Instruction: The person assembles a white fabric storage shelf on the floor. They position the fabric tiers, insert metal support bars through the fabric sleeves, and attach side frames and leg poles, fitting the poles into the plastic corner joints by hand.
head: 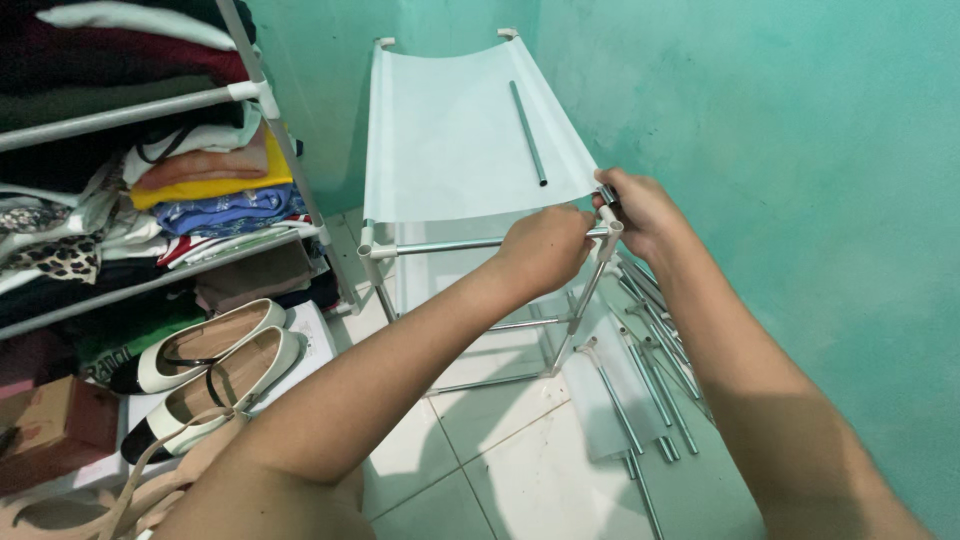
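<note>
Rack frame (480,245), near corner: left hand (545,250) closed around the front rail beside the white corner joint (612,228), right hand (640,210) pinching a short metal tube (606,193) above that joint; spare tubes (650,380) on the floor.

Both forearms extended forward; left hand (545,248) fingers curled shut; right hand (640,212) fingers pinched closed.

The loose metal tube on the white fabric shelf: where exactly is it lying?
In the head view, the loose metal tube lies on the white fabric shelf, right of centre, just beyond both hands.
</note>
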Available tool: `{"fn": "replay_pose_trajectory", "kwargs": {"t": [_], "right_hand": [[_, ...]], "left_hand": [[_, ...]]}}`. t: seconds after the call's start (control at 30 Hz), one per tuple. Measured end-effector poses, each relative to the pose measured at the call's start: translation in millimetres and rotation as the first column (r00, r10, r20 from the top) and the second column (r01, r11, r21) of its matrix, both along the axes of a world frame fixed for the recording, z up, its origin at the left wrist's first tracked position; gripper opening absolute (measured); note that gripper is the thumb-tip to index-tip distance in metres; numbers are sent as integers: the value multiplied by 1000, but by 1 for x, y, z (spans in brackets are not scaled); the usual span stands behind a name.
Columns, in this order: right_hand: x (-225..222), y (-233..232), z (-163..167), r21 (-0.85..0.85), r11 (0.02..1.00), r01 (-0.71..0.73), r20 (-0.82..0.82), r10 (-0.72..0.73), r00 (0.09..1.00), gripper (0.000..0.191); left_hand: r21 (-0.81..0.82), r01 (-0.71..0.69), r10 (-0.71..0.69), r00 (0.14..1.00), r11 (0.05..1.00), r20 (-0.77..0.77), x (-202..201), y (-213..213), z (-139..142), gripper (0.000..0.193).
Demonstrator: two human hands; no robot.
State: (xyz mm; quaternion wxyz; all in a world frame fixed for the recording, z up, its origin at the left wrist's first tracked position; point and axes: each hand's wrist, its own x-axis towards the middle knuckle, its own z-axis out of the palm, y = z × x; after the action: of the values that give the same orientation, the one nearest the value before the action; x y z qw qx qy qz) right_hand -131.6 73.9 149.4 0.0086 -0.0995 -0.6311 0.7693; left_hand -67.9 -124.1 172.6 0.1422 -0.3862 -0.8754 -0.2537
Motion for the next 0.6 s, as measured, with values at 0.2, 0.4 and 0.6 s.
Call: {"fn": "replay_pose_trajectory", "kwargs": {"t": [0.2,0.4,0.6], "right_hand": [[0,7,1,-62,997,-38,13,39,999,18],[-13,24,-10,17,995,-97,-64,98,993,21],[-11,14,-18,71,996,-49,-95,55,994,21]], "left_hand": [[-48,-13,15,999,999,38,-2,-4,6,20],[-42,-7,9,998,999,65,0,-5,9,22],[6,20,-20,999,1000,50,1,-4,6,23]]}}
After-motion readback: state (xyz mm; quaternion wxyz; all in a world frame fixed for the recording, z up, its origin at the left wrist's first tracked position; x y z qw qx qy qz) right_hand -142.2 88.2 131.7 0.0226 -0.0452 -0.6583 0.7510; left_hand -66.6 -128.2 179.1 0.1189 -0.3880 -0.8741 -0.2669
